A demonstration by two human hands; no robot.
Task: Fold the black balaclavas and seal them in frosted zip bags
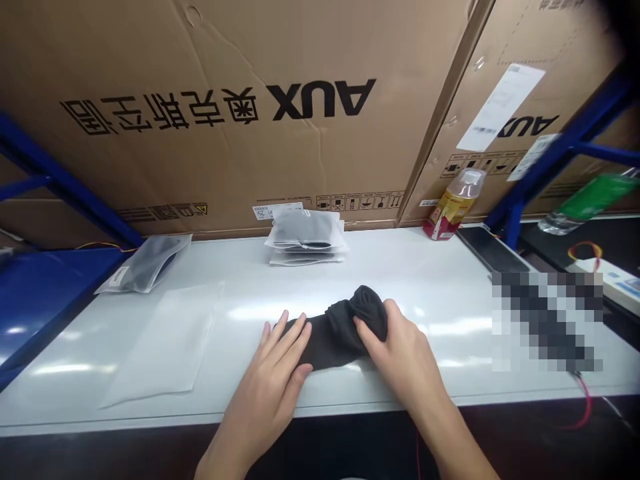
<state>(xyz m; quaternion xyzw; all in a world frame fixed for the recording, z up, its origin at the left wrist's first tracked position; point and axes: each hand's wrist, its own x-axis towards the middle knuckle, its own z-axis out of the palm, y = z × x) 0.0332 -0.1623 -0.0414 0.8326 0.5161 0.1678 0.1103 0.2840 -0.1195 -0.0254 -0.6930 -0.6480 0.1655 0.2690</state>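
Note:
A strip of black fabric (325,342), bunched into a thick roll at its right end, lies on the white tabletop near the front edge. My left hand (273,373) rests flat over the fabric's left end, fingers stretched out. At the right end, my right hand (400,347) grips the bunched roll, thumb in front and the other fingers hidden behind it. What garment or item the fabric is cannot be made out. To the left of my left hand lies a flat frosted plastic bag (160,347).
Behind the fabric sits a stack of frosted bags (305,233) with dark contents. Another filled bag (145,263) lies back left. A yellow-and-red bottle (454,205) stands back right beside a black flat object (490,250). Large cartons (240,153) wall off the back; blue posts (65,177) flank the table.

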